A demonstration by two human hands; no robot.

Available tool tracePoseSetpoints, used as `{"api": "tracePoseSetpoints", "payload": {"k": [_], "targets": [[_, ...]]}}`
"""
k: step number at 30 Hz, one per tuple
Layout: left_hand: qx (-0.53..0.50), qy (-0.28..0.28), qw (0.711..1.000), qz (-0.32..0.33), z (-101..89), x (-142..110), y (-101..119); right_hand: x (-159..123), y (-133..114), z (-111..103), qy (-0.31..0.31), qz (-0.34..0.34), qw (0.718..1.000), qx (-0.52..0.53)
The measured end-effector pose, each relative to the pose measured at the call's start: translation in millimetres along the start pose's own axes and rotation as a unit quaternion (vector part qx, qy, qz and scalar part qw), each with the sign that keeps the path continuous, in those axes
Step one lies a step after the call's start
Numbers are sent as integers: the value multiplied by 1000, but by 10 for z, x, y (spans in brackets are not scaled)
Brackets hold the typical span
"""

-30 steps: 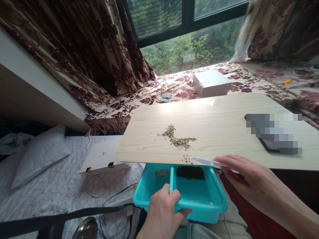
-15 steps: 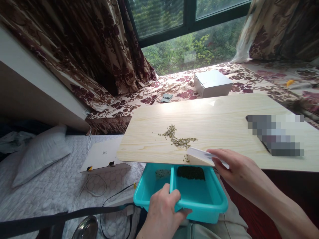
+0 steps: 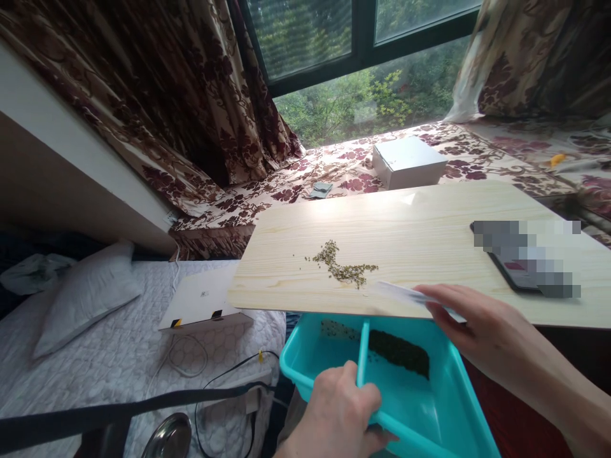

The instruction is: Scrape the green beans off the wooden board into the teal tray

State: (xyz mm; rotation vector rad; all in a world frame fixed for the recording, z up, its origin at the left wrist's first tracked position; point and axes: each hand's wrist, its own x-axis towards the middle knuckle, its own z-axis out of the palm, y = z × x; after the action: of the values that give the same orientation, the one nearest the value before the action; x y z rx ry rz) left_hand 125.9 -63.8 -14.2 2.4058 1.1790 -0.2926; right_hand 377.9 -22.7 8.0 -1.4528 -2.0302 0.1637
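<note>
My left hand (image 3: 338, 404) is closed on the front rim of a teal two-compartment bin (image 3: 415, 407), by its divider. The bin sits just under the near edge of the wooden tabletop (image 3: 296, 229). My right hand (image 3: 482, 324) pinches a thin, flat white scraper (image 3: 401, 292), blurred by motion, low over the tabletop near that edge. Left of the scraper lies a curved scatter of small greenish-brown grains (image 3: 346, 272). A dark green heap of grains (image 3: 401, 353) fills the back of the bin's right compartment. A thinner sprinkle (image 3: 338, 329) lies in the left one.
A phone (image 3: 510, 264), partly pixelated, lies at the tabletop's right. Behind stands a white box (image 3: 409, 162) on the floral window seat. To the left, a flat white box (image 3: 200, 299), cables and a metal bowl (image 3: 169, 436) rest on the quilted bed.
The scraper has moved right, and the few grains by the near edge are gone from the tabletop. My left hand and the bin have shifted right and nearer, with the bin turned.
</note>
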Motion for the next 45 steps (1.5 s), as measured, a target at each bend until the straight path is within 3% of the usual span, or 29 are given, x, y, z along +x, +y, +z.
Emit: {"api": "tracePoseSetpoints", "payload": {"k": [4, 7, 11, 17, 22, 29, 45], "targets": [[17, -33, 998, 47, -86, 153, 164, 91, 45, 76, -17, 22, 1000, -15], [20, -42, 998, 52, -148, 193, 232, 92, -132, 112, -37, 6, 999, 8], [18, -42, 998, 42, -134, 135, 222, 37, -342, 49, -112, -50, 991, 55], [6, -8, 1000, -17, -2, -29, 44, 210, -48, 35, -4, -20, 999, -40], [-11, 24, 996, -91, 142, -157, -230, 393, 158, 163, -11, -8, 995, -104], [-78, 77, 988, -108, 332, -274, -488, 372, 27, 189, -44, -47, 996, -55], [-81, 120, 982, -124, 297, -335, -513, 281, -38, 93, -46, -53, 996, -50]]}}
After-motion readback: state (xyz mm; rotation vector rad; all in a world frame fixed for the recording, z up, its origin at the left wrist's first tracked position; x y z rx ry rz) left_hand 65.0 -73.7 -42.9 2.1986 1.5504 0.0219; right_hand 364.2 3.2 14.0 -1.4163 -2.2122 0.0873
